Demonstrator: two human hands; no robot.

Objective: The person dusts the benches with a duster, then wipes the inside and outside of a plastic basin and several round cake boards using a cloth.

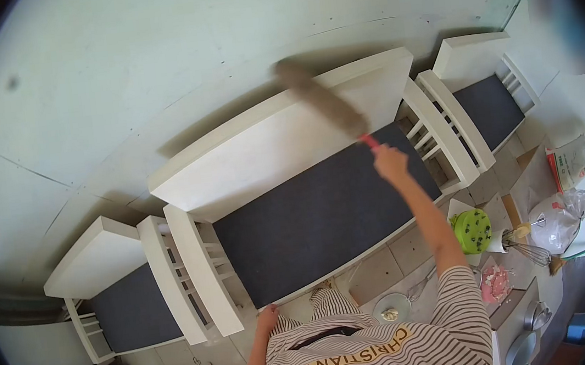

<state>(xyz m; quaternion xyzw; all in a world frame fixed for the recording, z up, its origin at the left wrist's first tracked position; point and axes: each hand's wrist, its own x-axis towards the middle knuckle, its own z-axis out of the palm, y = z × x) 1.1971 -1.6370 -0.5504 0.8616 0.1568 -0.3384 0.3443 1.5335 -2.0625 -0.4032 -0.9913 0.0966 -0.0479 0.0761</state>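
My right hand (pixel 392 165) is closed round the red handle of a duster (pixel 327 105) with a long grey-brown head, blurred by motion. The duster slants up and to the left across the white backrest (pixel 287 129) of a wide wooden bench, its tip overlapping the backrest's top edge and the wall behind. Whether it touches the backrest I cannot tell. Below it lies the bench's dark grey seat cushion (pixel 317 215). My left hand (pixel 269 317) is low beside my striped trousers, near the bench's front edge, its fingers curled with nothing visible in them.
Matching white armchairs stand left (pixel 130 299) and right (pixel 487 105) of the bench, close to the pale wall (pixel 151 62). On my right are a green cake (pixel 471 230), a pink cake (pixel 496 284), a whisk (pixel 531 252), a plastic bag (pixel 557 222) and a glass plate (pixel 393 309).
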